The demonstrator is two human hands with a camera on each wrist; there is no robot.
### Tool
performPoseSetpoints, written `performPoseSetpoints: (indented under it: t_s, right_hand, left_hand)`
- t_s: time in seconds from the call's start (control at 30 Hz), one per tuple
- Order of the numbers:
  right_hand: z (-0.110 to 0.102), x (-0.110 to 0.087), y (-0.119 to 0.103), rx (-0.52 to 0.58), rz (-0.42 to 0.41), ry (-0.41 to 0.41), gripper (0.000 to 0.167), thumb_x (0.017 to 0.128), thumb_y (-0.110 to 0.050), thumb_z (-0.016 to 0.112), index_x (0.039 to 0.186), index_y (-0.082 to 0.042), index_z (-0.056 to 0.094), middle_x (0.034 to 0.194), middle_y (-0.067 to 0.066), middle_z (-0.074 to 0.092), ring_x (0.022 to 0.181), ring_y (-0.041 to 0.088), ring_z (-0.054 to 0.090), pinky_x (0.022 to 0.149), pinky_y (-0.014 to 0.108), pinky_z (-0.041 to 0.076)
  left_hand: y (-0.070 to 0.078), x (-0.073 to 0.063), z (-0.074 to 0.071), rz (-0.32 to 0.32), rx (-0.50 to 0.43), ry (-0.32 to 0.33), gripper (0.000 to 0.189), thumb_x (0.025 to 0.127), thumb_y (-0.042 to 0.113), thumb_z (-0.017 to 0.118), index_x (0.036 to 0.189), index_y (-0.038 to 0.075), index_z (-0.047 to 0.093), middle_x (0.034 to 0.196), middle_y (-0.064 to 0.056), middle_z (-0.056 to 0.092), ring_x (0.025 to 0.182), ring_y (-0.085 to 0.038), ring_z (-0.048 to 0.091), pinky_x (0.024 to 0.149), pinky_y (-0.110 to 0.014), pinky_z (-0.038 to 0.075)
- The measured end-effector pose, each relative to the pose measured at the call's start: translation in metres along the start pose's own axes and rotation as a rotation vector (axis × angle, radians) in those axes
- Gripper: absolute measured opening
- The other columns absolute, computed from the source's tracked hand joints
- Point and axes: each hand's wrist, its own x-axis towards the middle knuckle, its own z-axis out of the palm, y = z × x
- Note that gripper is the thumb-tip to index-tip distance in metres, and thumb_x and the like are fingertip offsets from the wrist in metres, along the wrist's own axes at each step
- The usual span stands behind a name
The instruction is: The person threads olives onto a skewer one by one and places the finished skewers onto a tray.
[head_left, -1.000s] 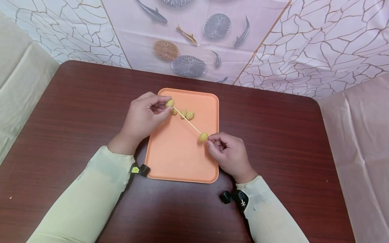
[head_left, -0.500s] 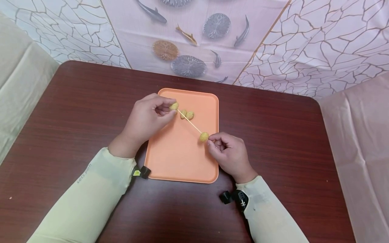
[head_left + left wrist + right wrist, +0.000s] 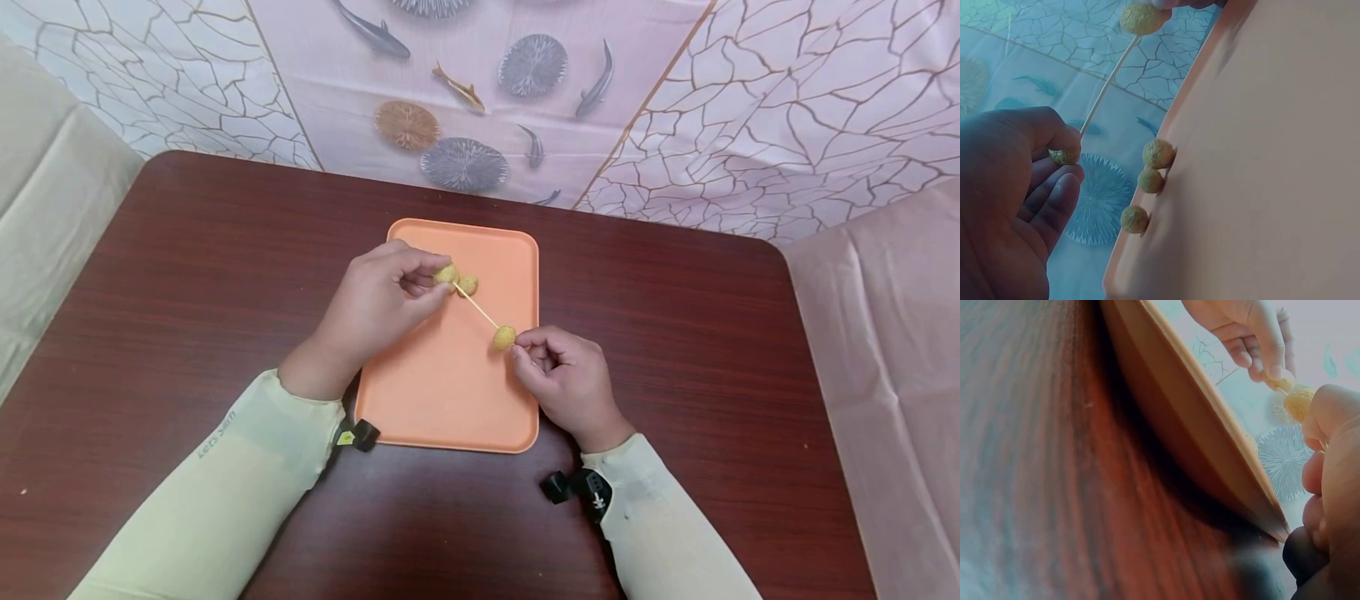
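Note:
A thin wooden skewer [image 3: 477, 307] slants between the two hands above an orange tray [image 3: 450, 392]. The right hand [image 3: 572, 379] pinches the skewer's near end, close behind a yellowish ball [image 3: 505, 337] threaded on it. Thumb and fingers of the left hand [image 3: 386, 296] pinch another ball [image 3: 447, 273] at the skewer's far tip; how deep the tip goes in cannot be told. In the left wrist view three loose balls [image 3: 1158, 154] lie on the tray. From the head, one loose ball [image 3: 468, 286] shows clearly beside the left fingertips, which largely hide the others.
The tray lies on a dark reddish-brown table [image 3: 697, 367]. A patterned cloth [image 3: 465, 100] with fish and round motifs hangs behind the table's far edge. Black devices [image 3: 365, 435] are strapped to both wrists, over light sleeves [image 3: 225, 475].
My left hand has moved right and slightly toward me with its ball, and the visible stretch of skewer between the balls has become shorter. My right hand has hardly moved.

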Motion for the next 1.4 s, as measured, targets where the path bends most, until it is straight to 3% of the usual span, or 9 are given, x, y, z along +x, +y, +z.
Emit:
performPoseSetpoints:
  t_s: [0.87, 1.27, 1.4]
  right_hand:
    - [-0.002, -0.001, 0.001, 0.024, -0.001, 0.005, 0.005, 0.098, -0.01, 0.084, 0.099, -0.006, 0.083, 0.068, -0.003, 0.063, 0.057, 0.005, 0.049, 0.051, 0.016, 0.04]
    - [-0.001, 0.0, 0.003, 0.024, -0.008, 0.006, 0.004, 0.098, -0.009, 0.083, 0.099, -0.005, 0.082, 0.069, -0.003, 0.063, 0.057, 0.006, 0.048, 0.051, 0.016, 0.039]
    - [-0.002, 0.001, 0.002, 0.014, -0.011, 0.009, 0.004, 0.098, -0.008, 0.083, 0.098, -0.004, 0.082, 0.069, -0.002, 0.064, 0.057, 0.005, 0.048, 0.051, 0.016, 0.039]
  left_hand:
    - [0.02, -0.007, 0.016, 0.028, 0.024, -0.134, 0.026, 0.094, 0.01, 0.091, 0.12, 0.008, 0.086, 0.096, -0.001, 0.074, 0.089, -0.014, 0.068, 0.083, -0.028, 0.063]
    - [0.028, -0.011, 0.023, 0.084, 0.049, -0.139, 0.024, 0.094, 0.01, 0.09, 0.117, 0.008, 0.085, 0.097, -0.004, 0.073, 0.09, -0.017, 0.069, 0.083, -0.029, 0.063]
    - [0.03, -0.012, 0.025, 0.06, 0.045, -0.173, 0.025, 0.094, 0.012, 0.091, 0.118, 0.009, 0.084, 0.1, -0.002, 0.073, 0.092, -0.015, 0.069, 0.084, -0.028, 0.063]
